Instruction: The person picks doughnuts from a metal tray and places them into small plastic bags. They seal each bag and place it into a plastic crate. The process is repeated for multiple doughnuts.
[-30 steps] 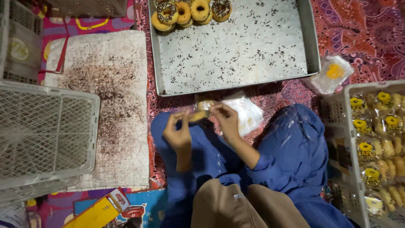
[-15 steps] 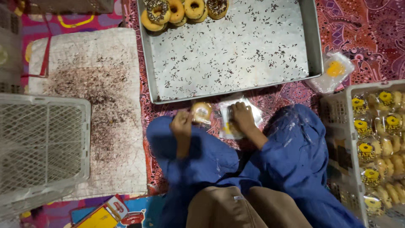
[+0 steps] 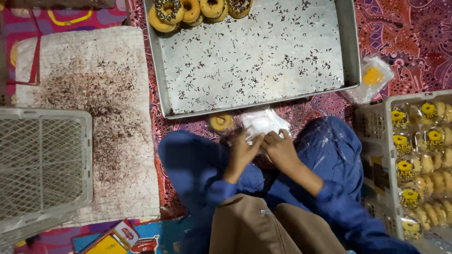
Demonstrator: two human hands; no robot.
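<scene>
A stack of clear plastic bags (image 3: 262,123) is pinched at its near edge by both hands, just below the lower rim of the metal tray; the left hand (image 3: 242,153) and the right hand (image 3: 281,149) are closed on it with the fingertips meeting, though which sheet is gripped cannot be told; a plain yellow doughnut (image 3: 221,123) lies loose on the patterned cloth (image 3: 414,42) at nine o'clock of the bags, touched by neither hand and not yet wrapped. The bagging is judged to be far along; the metal tray (image 3: 165,91), at twelve o'clock of the hands, is left almost bare, scattered with chocolate sprinkles, with only a few doughnuts (image 3: 197,10) held at its far left corner, some topped with sprinkles and some plain. At three o'clock a white crate (image 3: 376,123) is seen filled with rows of bagged doughnuts (image 3: 426,138); one more bagged doughnut (image 3: 372,77) lies on the cloth at two o'clock, outside the crate. At nine o'clock a white cloth mat (image 3: 89,94) dusted with sprinkles is spread; beyond it an empty white mesh crate (image 3: 44,164) is set.
</scene>
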